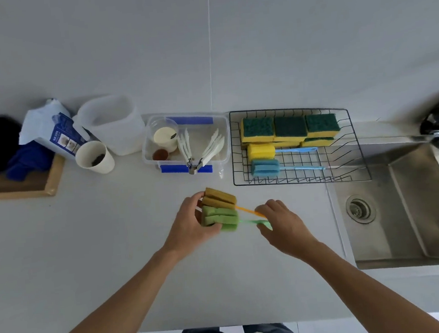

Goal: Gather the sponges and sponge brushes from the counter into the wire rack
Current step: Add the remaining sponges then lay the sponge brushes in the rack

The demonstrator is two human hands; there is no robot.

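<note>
The black wire rack stands at the back of the counter and holds several yellow-and-green sponges, a yellow sponge brush and a blue sponge brush. In front of the rack, my left hand grips the heads of a green sponge brush and a brown-orange sponge brush. My right hand holds their thin handles at the other end. The two brushes lie side by side, just above the counter.
A clear plastic box with blue clips holds a cup and white tongs, left of the rack. Further left are a white cup, a translucent jug and a wooden tray. The steel sink lies to the right.
</note>
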